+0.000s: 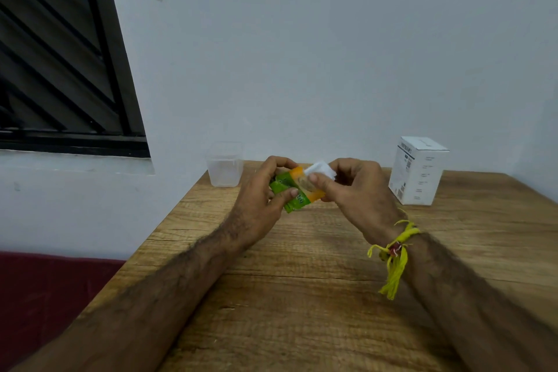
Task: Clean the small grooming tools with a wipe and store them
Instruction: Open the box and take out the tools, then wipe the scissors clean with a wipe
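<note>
1. Sachet [297,190], green and orange, sits above the table [302,296] in our left hand [259,205], thumb and curled fingers clamped round its green end.
2. Our right hand [353,190] pinches a folded white wipe [320,170] at the sachet's orange end; the wipe shows partly out of the pack.
3. Step in hand, as we judge it: drawing the wipe, ahead of any cleaning.
4. Grooming tools: none in view. They may be inside the white box [418,172] at the far right; we cannot tell.
5. A clear tub [225,167] stands at the far left edge, likely the store.
6. Next move calls for a steady pull to free the wipe, then setting the sachet down.
7. Writing: sachet lettering is blurred; the box carries printed lines and barcodes, too small to read.
</note>
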Tool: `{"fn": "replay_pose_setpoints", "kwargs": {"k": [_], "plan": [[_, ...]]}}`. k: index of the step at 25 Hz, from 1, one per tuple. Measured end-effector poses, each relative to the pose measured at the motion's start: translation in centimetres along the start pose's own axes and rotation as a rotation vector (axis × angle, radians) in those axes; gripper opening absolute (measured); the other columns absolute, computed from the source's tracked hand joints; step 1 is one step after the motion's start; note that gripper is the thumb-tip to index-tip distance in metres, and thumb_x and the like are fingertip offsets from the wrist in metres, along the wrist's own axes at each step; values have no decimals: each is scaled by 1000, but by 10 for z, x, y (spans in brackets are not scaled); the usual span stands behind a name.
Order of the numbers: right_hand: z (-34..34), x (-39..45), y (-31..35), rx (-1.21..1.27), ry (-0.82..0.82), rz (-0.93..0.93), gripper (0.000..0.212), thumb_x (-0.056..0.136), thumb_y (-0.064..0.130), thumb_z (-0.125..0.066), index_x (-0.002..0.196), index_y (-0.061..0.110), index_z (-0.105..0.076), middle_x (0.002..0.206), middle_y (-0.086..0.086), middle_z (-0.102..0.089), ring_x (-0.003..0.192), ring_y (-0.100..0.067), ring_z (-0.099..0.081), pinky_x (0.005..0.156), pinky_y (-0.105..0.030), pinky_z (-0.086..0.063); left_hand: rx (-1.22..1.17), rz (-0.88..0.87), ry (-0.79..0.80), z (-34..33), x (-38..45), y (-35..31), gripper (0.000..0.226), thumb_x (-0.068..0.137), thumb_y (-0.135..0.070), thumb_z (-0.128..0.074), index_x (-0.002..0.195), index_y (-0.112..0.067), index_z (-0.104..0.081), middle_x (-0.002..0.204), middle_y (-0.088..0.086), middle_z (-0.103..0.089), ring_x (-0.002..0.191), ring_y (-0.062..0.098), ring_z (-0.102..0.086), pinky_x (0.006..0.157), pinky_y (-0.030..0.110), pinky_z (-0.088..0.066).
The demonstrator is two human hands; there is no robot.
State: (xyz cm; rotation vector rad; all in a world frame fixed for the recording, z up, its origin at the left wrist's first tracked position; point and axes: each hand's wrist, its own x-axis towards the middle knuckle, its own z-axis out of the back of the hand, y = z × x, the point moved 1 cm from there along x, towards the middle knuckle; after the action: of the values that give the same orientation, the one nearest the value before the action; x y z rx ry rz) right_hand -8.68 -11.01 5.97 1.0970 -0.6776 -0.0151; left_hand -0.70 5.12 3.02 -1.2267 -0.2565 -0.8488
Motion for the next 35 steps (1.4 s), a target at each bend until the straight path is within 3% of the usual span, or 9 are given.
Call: {"fn": "replay_pose_setpoints", "kwargs": {"k": [4, 9, 12, 16, 20, 23, 27, 30, 35], "plan": [[2, 11, -4, 479, -141, -288, 9, 90, 11, -71, 90, 3, -69, 79, -15, -71, 71, -26, -70, 60, -35, -59, -115, 142, -27, 5, 4, -1, 31, 91, 0, -66, 117, -15, -58, 108, 4, -72, 98, 14, -70, 76, 28, -60], [8, 8, -13, 613, -160, -404, 17, 90, 5, -68, 105, -3, -64, 83, -16, -68, 66, -20, -68, 56, -27, -58, -314, 447, -59, 18, 5, 0, 34, 89, 5, -67, 120, -5, -57, 98, 15, -73, 70, 12, -74, 57, 25, -59], [9, 8, -14, 580, -171, -429, 25, 90, 1, -67, 114, -7, -63, 93, -20, -67, 64, -20, -65, 56, -26, -58, -198, 568, -26, 36, 11, 5, 34, 87, 5, -70, 117, -7, -59, 89, 15, -71, 60, 12, -71, 53, 25, -59], [7, 10, -16, 498, -215, -407, 25, 87, -1, -70, 111, -2, -62, 97, -22, -68, 64, -22, -65, 54, -25, -58, 120, 643, 59, 59, 16, 22, 37, 83, 3, -74, 115, -10, -62, 95, 14, -66, 81, 22, -68, 64, 31, -60], [7, 8, -18, 410, -243, -420, 16, 86, 1, -72, 100, -1, -65, 90, -16, -68, 56, -16, -65, 51, -25, -57, 545, 563, 127, 68, 15, 41, 52, 79, -12, -82, 125, -18, -58, 117, 13, -62, 104, 25, -60, 91, 39, -53], [7, 6, -22, 381, -238, -435, 9, 87, 1, -71, 84, 6, -64, 85, -13, -67, 47, -9, -64, 53, -25, -57, 718, 333, -39, 61, 11, 37, 59, 79, -31, -82, 130, -21, -54, 121, 7, -59, 113, 25, -54, 95, 43, -48], [6, 6, -23, 347, -250, -404, 15, 85, 3, -73, 77, 12, -65, 82, -11, -69, 58, -13, -65, 60, -29, -60, 647, 38, -119, 43, 2, 13, 35, 88, -29, -73, 121, -25, -61, 106, -4, -65, 104, 16, -57, 90, 40, -50], [33, 18, -21, 261, -449, -284, 20, 82, 10, -78, 70, 19, -65, 69, -1, -67, 58, -13, -63, 64, -35, -60, 695, -118, -36, 22, -7, -1, 26, 88, -27, -72, 113, -25, -67, 98, -9, -69, 99, 15, -59, 89, 37, -48], [71, 27, -30, 200, -640, -236, 9, 80, 13, -79, 76, 15, -71, 73, -3, -69, 49, -13, -65, 52, -28, -56, 483, 45, -6, 3, -12, 1, 17, 85, -22, -77, 99, -27, -71, 82, -17, -66, 84, 1, -63, 79, 20, -50]]}}
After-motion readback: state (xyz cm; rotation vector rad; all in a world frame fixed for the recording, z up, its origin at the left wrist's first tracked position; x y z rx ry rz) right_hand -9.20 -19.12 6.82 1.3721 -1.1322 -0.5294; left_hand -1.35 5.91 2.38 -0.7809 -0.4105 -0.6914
